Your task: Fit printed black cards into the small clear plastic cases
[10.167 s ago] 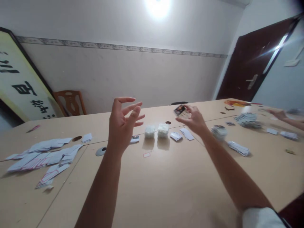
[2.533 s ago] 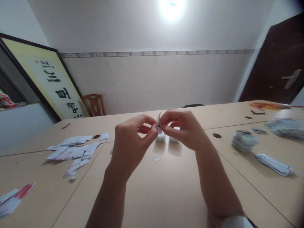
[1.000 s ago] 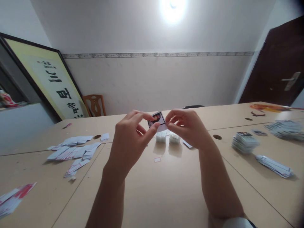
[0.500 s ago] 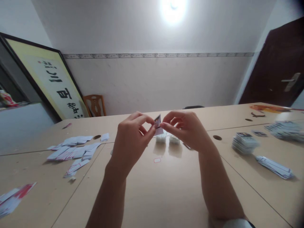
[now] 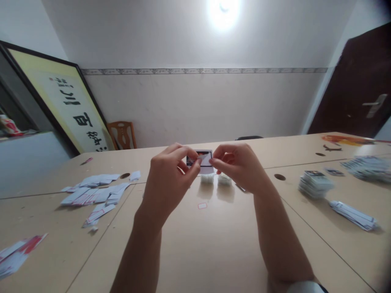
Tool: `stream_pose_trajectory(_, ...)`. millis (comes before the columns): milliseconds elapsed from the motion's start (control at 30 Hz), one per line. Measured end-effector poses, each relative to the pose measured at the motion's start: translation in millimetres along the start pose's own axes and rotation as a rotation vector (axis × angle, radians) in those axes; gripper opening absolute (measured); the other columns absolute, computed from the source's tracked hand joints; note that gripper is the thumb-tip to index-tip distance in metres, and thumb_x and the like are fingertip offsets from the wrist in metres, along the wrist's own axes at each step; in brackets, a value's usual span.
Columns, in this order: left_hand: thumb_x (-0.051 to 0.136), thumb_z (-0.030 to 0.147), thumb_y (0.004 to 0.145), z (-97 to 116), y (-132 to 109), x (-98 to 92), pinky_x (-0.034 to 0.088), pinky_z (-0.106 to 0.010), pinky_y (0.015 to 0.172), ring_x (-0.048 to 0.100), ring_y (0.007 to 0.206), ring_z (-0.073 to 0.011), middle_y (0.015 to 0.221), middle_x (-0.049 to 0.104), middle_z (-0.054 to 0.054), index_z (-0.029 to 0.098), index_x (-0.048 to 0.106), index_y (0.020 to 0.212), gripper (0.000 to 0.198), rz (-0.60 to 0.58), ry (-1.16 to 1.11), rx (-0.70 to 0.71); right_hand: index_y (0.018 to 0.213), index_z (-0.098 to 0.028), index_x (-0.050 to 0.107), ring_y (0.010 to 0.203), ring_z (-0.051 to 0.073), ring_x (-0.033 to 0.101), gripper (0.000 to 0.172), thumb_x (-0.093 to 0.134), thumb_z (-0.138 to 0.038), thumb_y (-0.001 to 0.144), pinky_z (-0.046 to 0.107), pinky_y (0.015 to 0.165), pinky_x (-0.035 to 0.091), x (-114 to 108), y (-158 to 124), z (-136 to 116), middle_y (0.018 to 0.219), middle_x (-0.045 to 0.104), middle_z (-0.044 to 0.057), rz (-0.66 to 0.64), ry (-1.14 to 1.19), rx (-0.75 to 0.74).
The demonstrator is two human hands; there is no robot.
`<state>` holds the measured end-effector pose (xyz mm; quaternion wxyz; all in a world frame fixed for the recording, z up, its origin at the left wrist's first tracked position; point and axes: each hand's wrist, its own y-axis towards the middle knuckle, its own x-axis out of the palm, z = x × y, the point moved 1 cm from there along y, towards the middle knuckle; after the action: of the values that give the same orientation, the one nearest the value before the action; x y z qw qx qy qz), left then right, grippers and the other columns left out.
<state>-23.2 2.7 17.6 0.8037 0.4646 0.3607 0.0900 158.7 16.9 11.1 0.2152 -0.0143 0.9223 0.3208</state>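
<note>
A small picture card (image 5: pixel 207 167) with a dark print and a white margin is held up above the middle of the table. My left hand (image 5: pixel 171 179) pinches it at the left between thumb and fingertips. At its right edge my right hand (image 5: pixel 240 169) is closed in a pinch too. Something pale and thin lies across the card's front; I cannot make out what it is. Beyond and below the card stand two small whitish stacks, a left stack (image 5: pixel 207 178) and a right stack (image 5: pixel 225 179). Nearer to me lies a small red-bordered label (image 5: pixel 202 206).
Loose white paper pieces (image 5: pixel 94 195) spread over the left of the table, with red-and-white sheets (image 5: pixel 20 254) at the near left. On the right are a card stack (image 5: pixel 314 185), a long bundle (image 5: pixel 352 215) and a fanned pile (image 5: pixel 368 167). Cable holes (image 5: pixel 280 177) pierce the tabletop (image 5: pixel 210 252).
The card, seen narrow and slanted before, now shows wide and nearly face-on between my hands. Both hands stay almost in the same place.
</note>
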Motion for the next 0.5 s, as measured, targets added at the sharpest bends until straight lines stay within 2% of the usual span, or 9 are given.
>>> stream_pose_trajectory(133,0.069,0.015,0.081,0.2,-0.6,-0.6,0.049,-0.017,0.051,0.061,0.054,-0.0054,0.085,0.069,0.002,0.020,0.069,0.082,0.005,0.010,-0.018,-0.017,0.064,-0.018,0.063,0.055,0.012,0.059,0.012,0.064,-0.021,0.076,0.026,0.052,0.041,-0.9,0.2,-0.9,0.056,0.061,-0.002,-0.004,0.024,0.009)
stream_pose_trajectory(367,0.070,0.015,0.079,-0.5,0.0,-1.4,0.049,-0.017,0.047,0.062,0.051,-0.0052,0.087,0.070,0.003,0.022,0.071,0.098,0.020,0.040,-0.058,-0.071,0.064,-0.018,0.063,0.056,0.012,0.060,0.012,0.064,-0.021,0.075,0.027,0.054,0.043,-1.4,0.2,-1.2,0.058,0.062,-0.002,0.002,0.020,0.015)
stream_pose_trajectory(500,0.069,0.015,0.080,-2.1,0.1,-1.8,0.050,-0.018,0.048,0.062,0.053,-0.0055,0.089,0.070,0.003,0.022,0.071,0.098,0.020,0.064,-0.041,-0.056,0.063,-0.019,0.063,0.055,0.012,0.060,0.012,0.064,-0.021,0.075,0.027,0.053,0.043,-1.9,0.4,-0.3,0.057,0.061,-0.002,0.006,0.027,0.025)
